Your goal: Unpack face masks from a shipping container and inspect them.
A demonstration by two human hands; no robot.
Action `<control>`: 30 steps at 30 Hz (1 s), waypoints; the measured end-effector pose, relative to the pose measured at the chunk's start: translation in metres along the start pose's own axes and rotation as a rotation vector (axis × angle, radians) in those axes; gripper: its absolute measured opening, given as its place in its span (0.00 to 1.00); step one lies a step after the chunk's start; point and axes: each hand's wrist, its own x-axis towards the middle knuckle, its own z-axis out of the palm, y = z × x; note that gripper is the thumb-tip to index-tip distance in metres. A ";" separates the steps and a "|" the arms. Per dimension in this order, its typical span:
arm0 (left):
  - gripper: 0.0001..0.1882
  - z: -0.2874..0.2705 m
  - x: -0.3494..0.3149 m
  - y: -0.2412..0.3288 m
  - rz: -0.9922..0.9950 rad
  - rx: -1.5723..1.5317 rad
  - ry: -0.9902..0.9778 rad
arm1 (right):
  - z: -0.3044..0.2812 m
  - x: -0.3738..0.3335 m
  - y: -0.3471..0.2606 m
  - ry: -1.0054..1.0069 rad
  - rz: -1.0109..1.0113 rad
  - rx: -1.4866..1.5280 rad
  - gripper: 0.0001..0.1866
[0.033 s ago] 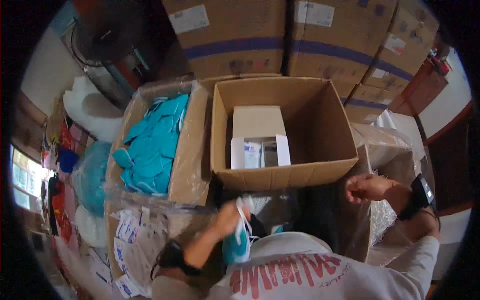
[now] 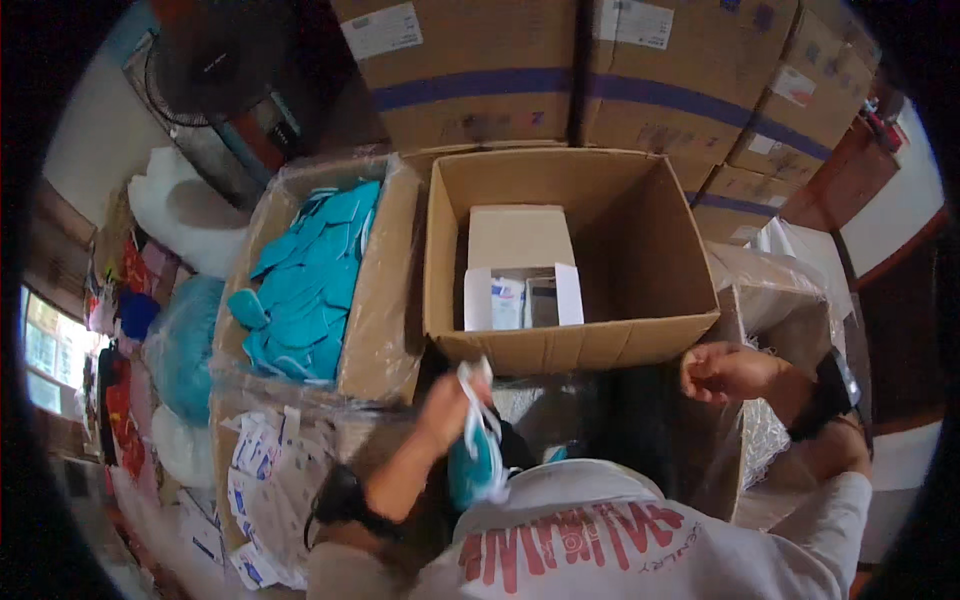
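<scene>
My left hand (image 2: 447, 412) is closed on the white straps of a teal face mask (image 2: 472, 472), which hangs below the fingers in front of my chest. The hand is slightly blurred. My right hand (image 2: 733, 372) is curled closed beside the near right corner of a large open cardboard box (image 2: 570, 347); whatever is inside its fingers, if anything, is hidden. Inside that box, toward the left, stands a smaller carton (image 2: 519, 236) with its white flap folded out and white printed packets (image 2: 508, 303) showing.
Left of the large box, a plastic-lined carton (image 2: 385, 300) holds a heap of teal masks (image 2: 315, 270). Printed white packets (image 2: 265, 470) lie in front of it. At right stands a box with thin white strands (image 2: 765, 435). Taped cartons (image 2: 480, 60) are stacked behind; a fan (image 2: 205, 70) is at far left.
My left hand has moved slightly up and to the left with the mask. My right hand has shifted a little left.
</scene>
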 end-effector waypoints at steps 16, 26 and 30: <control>0.20 -0.018 0.053 0.130 0.234 -0.413 0.294 | 0.101 0.145 -0.027 0.070 -0.713 -0.381 0.31; 0.13 -0.003 0.043 0.157 0.336 -0.553 0.168 | 0.137 0.155 -0.027 -0.461 -0.484 0.020 0.20; 0.14 -0.009 0.042 0.158 0.296 -0.630 0.129 | 0.143 0.154 -0.025 -0.578 -0.397 0.220 0.21</control>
